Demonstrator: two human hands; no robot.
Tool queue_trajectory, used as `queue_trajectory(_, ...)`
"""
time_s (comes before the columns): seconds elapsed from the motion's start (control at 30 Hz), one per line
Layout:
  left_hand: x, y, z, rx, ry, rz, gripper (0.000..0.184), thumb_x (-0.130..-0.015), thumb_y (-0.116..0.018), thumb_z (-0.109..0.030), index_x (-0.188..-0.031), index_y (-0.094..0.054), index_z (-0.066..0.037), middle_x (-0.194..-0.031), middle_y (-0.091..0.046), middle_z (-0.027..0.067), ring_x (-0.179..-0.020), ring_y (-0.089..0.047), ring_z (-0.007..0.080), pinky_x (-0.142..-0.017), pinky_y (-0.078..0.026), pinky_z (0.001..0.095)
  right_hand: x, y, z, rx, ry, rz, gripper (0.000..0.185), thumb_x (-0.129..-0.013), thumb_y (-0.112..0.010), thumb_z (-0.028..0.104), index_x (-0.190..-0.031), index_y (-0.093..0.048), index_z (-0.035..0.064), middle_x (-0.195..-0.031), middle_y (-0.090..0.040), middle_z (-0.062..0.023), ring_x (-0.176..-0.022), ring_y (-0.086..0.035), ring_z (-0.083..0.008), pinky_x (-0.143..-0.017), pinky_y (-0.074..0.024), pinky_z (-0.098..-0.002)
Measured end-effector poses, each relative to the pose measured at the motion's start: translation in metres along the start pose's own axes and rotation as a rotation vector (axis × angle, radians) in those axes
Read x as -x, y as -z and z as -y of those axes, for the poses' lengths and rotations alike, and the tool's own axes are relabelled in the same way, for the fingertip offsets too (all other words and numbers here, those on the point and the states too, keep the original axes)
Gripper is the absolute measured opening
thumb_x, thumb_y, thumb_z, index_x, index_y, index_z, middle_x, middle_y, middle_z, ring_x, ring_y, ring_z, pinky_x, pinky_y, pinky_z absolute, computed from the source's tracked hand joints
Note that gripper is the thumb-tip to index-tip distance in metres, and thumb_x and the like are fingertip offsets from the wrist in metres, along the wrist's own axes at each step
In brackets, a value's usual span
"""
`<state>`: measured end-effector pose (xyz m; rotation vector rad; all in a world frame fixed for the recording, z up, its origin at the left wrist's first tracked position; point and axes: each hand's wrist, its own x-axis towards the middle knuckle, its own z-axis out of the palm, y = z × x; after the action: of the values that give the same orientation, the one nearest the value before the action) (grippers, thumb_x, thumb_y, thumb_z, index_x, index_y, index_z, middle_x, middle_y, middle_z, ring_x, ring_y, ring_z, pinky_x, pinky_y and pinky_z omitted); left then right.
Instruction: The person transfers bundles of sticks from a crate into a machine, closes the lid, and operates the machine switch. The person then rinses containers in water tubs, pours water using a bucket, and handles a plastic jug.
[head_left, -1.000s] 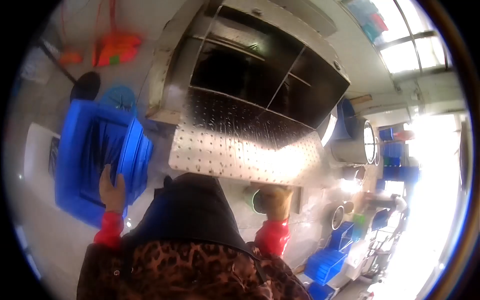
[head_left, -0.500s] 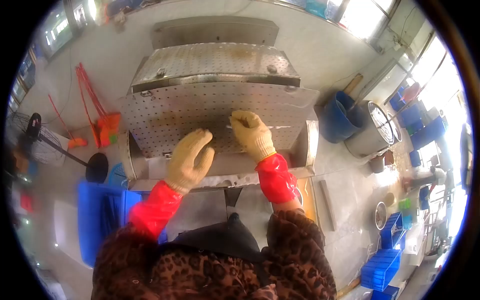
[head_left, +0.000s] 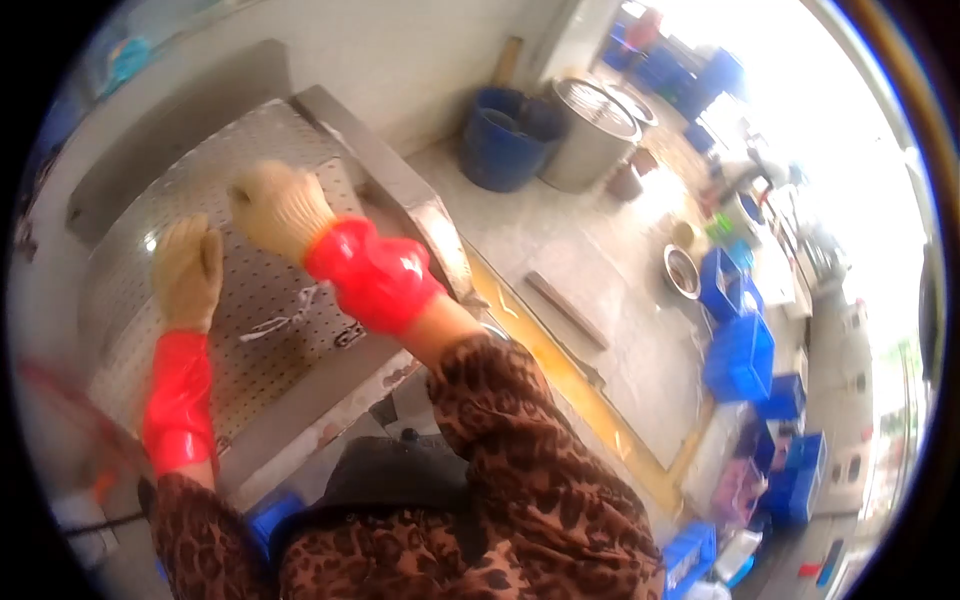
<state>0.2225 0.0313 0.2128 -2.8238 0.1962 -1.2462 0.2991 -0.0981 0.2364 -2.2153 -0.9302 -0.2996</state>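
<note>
Both hands wear cream knit gloves with red cuffs. My left hand [head_left: 188,270] is over the perforated metal panel [head_left: 260,290] at the left, its fingers together and pointing away from me; whether it touches the panel is unclear. My right hand [head_left: 280,208] is higher on the panel, near its upper part, with its fingers curled. What it holds, if anything, is too blurred to make out. A white cord [head_left: 280,316] lies on the panel below my right hand. The panel rests within a metal-framed box [head_left: 345,385].
A blue barrel [head_left: 508,140] and a large steel pot [head_left: 592,135] stand beyond the box. A wooden strip [head_left: 566,310] lies on the floor beside a yellow-edged channel [head_left: 560,370]. Blue crates [head_left: 740,357] line the right. A round basin [head_left: 682,272] is near them.
The view has swung to the right. Both hands have moved farther over the box, whose dark compartments, open one second ago, are covered by perforated panels. A white cord now shows clearly.
</note>
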Motion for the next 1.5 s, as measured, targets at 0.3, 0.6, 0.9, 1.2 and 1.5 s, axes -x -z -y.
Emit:
queue_trajectory(0.3,-0.008,0.013,-0.005,0.017,-0.09,-0.072,0.025,-0.082,-0.046,-0.018,-0.088,-0.056,0.003,-0.087,-0.057,0.0162,-0.081,-0.055,0.0287,-0.074,-0.043,0.0332,-0.083,-0.011,-0.024,0.68,-0.12,0.412,0.024,-0.067,-0.05,0.019,-0.086,-0.062,0.0089,-0.089,-0.059,-0.0059,-0.082,-0.056,-0.0194,-0.061,-0.0439,-0.0341)
queue_trajectory(0.6,-0.028,0.002,-0.035,0.041,-0.121,-0.026,0.021,-0.08,-0.05,-0.018,-0.085,-0.056,0.001,-0.081,-0.057,0.0142,-0.073,-0.056,0.0267,-0.067,-0.044,0.0325,-0.065,0.04,-0.045,0.374,-0.108,0.463,0.031,-0.068,-0.05,0.018,-0.096,-0.057,0.0067,-0.098,-0.056,-0.0106,-0.086,-0.055,-0.0234,-0.068,-0.0459,-0.0377)
queue_trajectory(0.9,0.046,-0.052,0.06,0.166,0.164,0.05,0.022,-0.072,-0.052,-0.024,-0.083,-0.052,-0.005,-0.083,-0.054,0.0084,-0.08,-0.052,0.0228,-0.068,-0.042,0.0318,0.007,-0.011,-0.045,-0.614,-0.214,0.151,0.032,-0.072,-0.06,0.011,-0.1,-0.053,-0.0008,-0.091,-0.057,-0.008,-0.083,-0.051,-0.011,-0.074,-0.0406,-0.0226)
queue_trajectory(1.2,0.042,-0.07,0.103,0.205,0.16,0.02,0.026,-0.069,-0.054,-0.024,-0.083,-0.052,-0.002,-0.084,-0.054,0.0087,-0.079,-0.051,0.022,-0.071,-0.042,0.0318,-0.04,-0.072,-0.053,-0.352,-0.156,-0.112,0.019,-0.068,-0.066,0.01,-0.083,-0.058,0.0022,-0.077,-0.055,-0.0027,-0.071,-0.051,-0.0083,-0.066,-0.042,-0.0219)
queue_trajectory(1.5,0.052,-0.023,0.073,0.153,0.11,-0.232,0.018,-0.064,-0.056,-0.021,-0.067,-0.051,-0.004,-0.067,-0.051,0.0059,-0.066,-0.051,0.0209,-0.063,-0.041,0.0303,-0.071,-0.06,-0.055,-0.3,-0.244,0.149,0.026,-0.071,-0.063,0.027,-0.078,-0.059,0.0016,-0.062,-0.053,-0.0007,-0.057,-0.046,-0.0065,-0.053,-0.0388,-0.0191)
